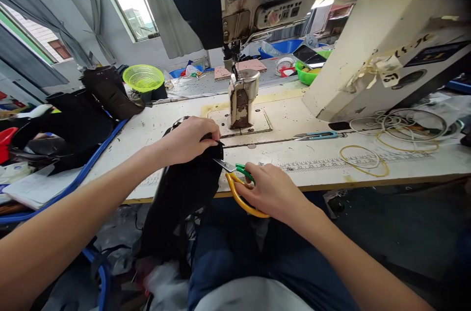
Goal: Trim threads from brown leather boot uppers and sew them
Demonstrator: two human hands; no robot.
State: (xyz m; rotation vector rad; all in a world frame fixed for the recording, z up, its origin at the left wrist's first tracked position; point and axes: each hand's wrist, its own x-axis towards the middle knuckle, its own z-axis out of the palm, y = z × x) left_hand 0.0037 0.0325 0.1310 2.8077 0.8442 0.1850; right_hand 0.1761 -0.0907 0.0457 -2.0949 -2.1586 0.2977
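My left hand point(189, 140) pinches the upper edge of a black fabric piece point(187, 183), which hangs over the front of the white table. A pair of scissors point(231, 168) with one green and one orange handle is in my right hand point(270, 188), its fingers through the handles. The blades point left and touch the fabric just below my left hand; how far they are parted is hard to see. Right behind my left hand stands the metal post point(243, 100) of a sewing machine point(272, 7).
Blue thread snips point(318, 135) lie right of the post, near loops of cord point(397, 127). A printed ruler point(312, 164) runs along the table's front edge. At left, black pieces point(81, 110) fill a blue-rimmed tray point(97, 156). A yellow-green basket point(143, 78) stands behind.
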